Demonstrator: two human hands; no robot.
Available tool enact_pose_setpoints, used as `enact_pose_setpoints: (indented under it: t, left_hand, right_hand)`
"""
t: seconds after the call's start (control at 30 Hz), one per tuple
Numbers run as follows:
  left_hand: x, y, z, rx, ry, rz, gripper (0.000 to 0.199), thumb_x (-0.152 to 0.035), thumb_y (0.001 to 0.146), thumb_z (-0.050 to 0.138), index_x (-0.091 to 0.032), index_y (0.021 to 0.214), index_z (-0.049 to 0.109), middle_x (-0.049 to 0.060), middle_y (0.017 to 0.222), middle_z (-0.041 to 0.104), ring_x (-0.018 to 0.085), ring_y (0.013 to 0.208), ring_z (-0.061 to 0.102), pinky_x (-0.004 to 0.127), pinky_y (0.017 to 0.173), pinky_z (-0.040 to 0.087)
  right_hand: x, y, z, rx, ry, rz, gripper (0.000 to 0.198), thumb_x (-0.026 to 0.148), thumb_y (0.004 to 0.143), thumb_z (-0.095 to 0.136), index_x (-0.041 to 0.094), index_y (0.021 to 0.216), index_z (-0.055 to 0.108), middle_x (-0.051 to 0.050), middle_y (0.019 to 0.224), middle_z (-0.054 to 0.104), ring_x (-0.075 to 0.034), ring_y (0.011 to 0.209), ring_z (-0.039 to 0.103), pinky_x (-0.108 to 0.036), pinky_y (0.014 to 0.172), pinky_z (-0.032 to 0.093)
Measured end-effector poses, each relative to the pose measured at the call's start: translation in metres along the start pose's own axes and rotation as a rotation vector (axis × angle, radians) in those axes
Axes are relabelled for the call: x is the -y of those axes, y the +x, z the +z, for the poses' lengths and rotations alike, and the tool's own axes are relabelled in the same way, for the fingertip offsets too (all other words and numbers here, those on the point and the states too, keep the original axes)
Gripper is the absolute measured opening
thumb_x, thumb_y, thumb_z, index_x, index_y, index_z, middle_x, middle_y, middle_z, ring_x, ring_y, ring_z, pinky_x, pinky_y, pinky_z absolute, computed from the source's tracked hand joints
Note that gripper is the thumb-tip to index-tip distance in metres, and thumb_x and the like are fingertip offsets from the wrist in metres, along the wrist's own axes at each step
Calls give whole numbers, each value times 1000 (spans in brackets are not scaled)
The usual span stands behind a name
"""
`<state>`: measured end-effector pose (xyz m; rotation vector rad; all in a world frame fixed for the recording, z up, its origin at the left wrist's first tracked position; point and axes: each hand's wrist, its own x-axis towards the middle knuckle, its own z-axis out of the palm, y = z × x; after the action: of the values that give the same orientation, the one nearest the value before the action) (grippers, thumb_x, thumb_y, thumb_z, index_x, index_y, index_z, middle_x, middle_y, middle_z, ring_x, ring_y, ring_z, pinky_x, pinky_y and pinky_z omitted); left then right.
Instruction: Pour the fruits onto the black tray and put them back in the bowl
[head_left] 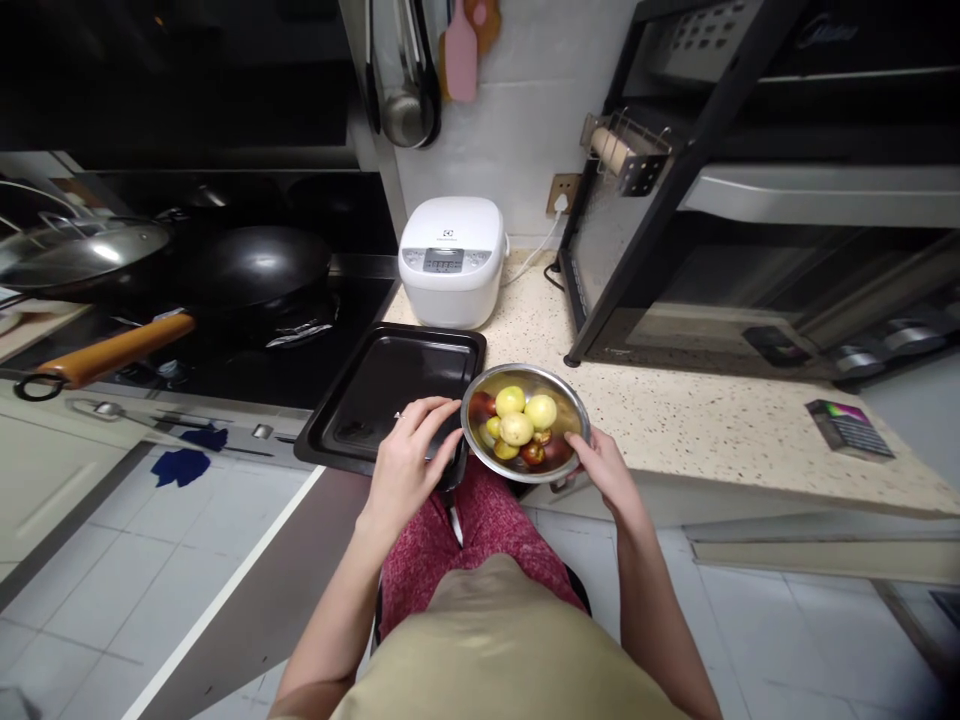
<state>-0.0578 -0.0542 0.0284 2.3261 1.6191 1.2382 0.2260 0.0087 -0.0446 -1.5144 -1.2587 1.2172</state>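
A shiny metal bowl [480, 456] is held over the counter's front edge by my right hand [604, 465], its thumb over the rim and its fingers underneath. Inside lie several round pale yellow-green fruits [516, 429] and a few smaller reddish-brown ones [533, 454]; their kind is not clear. At the bowl's left side is my left hand [411, 450], thumb and fingers apart, the fingertips close to the rim. Whether they touch it I cannot tell. Below and behind that hand sits a black baking tray [420, 365], with nothing visible on it.
A white rice cooker [451, 265] stands behind the tray. On the left are a stove with a wooden-handled wok [255, 265] and a lidded pan [82, 250]. At right stand a black rack with an oven [780, 280] and a small dark box [849, 430]. Utensils [407, 115] hang on the wall.
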Motion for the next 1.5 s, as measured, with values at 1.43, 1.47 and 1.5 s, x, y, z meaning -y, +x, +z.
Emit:
enact_pose_setpoints:
  t: [1.43, 1.47, 1.5]
  left_hand:
    - [71, 4, 18, 88, 11, -643, 105, -27, 90, 77, -28, 168, 6, 26, 167, 27, 42, 146, 49, 53, 111, 49]
    - [73, 3, 18, 83, 2, -639, 106, -27, 90, 77, -28, 168, 5, 26, 166, 28, 41, 147, 48, 53, 112, 49]
    - [75, 2, 18, 78, -3, -638, 106, -27, 90, 76, -28, 168, 5, 26, 165, 29, 41, 147, 48, 53, 112, 49]
  right_hand:
    - [209, 69, 164, 167, -1282, -696, 30, 26, 93, 50, 15, 104, 76, -18, 111, 77, -32, 108, 72, -33, 82, 47]
    - [211, 70, 165, 165, -1292, -699, 30, 26, 93, 50, 15, 104, 76, -18, 111, 77, -32, 108, 71, -33, 82, 47]
    - [213, 71, 166, 162, -1300, -702, 30, 25, 92, 50, 14, 104, 76, -18, 112, 77, -32, 109, 71, -33, 83, 48]
